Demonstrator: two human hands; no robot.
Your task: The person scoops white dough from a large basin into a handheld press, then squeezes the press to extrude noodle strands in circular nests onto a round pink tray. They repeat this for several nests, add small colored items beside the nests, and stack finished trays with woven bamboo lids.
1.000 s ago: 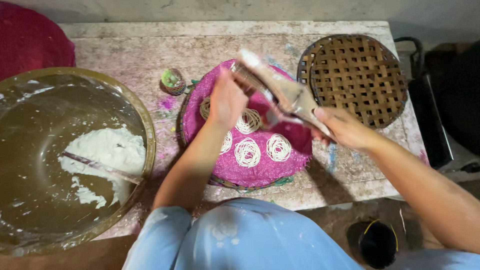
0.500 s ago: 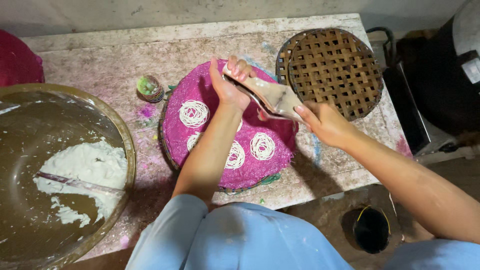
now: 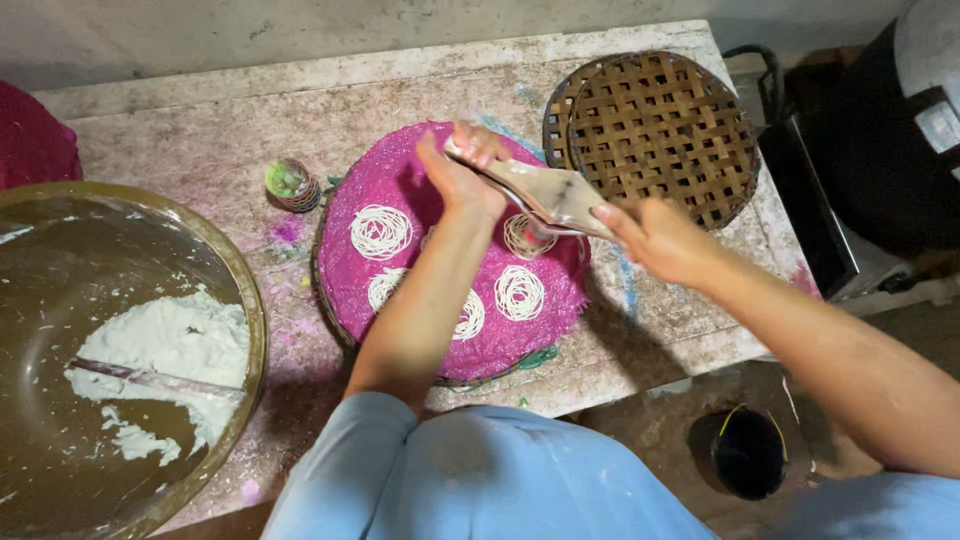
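Bottom centre of frame: light-blue clothed lap [image 3: 480, 480]. Lower left: wide brass-coloured metal basin [image 3: 240, 300] w/ white dough lump [image 3: 160, 345] inside. Mid frame: round pink woven mat [image 3: 400, 190] on a stained stone worktop [image 3: 200, 120], carrying several white coiled noodle rounds [image 3: 381, 231]. Over the mat, centre: the long metal two-handled noodle press [image 3: 545, 192], tilted, held by both hands. Left hand [image 3: 462, 172] fingers wrapped tight on its upper-left end; right hand [image 3: 660, 238] fingers closed on the lower-right end. Left of mat: small green-topped cup [image 3: 290, 183]. Upper right: round brown woven bamboo tray [image 3: 655, 130], just beside the mat.
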